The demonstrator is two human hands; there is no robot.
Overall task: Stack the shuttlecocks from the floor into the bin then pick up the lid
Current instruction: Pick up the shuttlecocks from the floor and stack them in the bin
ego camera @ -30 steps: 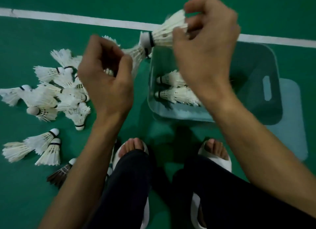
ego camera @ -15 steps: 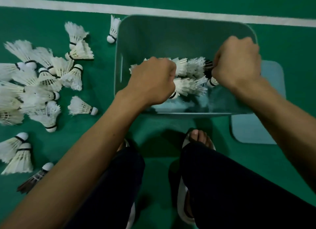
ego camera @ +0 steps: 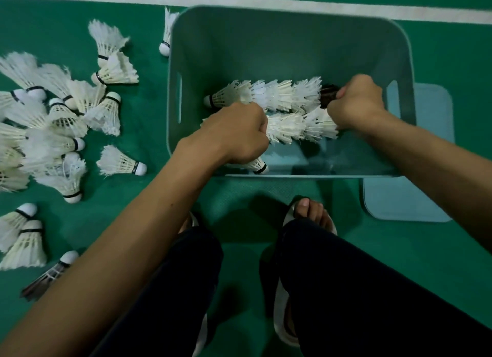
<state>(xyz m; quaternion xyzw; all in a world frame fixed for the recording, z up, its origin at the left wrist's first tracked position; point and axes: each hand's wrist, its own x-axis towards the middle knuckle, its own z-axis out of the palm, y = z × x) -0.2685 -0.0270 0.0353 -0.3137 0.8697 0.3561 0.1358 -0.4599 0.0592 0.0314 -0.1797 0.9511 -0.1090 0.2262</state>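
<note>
Lowering nested stack [ego camera: 290, 126] into bin [ego camera: 292, 45], your left hand [ego camera: 234, 135] and right hand [ego camera: 356, 103] now fisted round its ends; floor pile [ego camera: 53, 127] remains, lid [ego camera: 415, 197] untouched.

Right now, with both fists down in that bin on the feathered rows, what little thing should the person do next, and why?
Probably let go of the stacked row and lift both hands out. The left hand and right hand are closed on its two ends, and it already lies inside the bin beside another row. Many loose shuttlecocks wait on the floor to the left.
</note>
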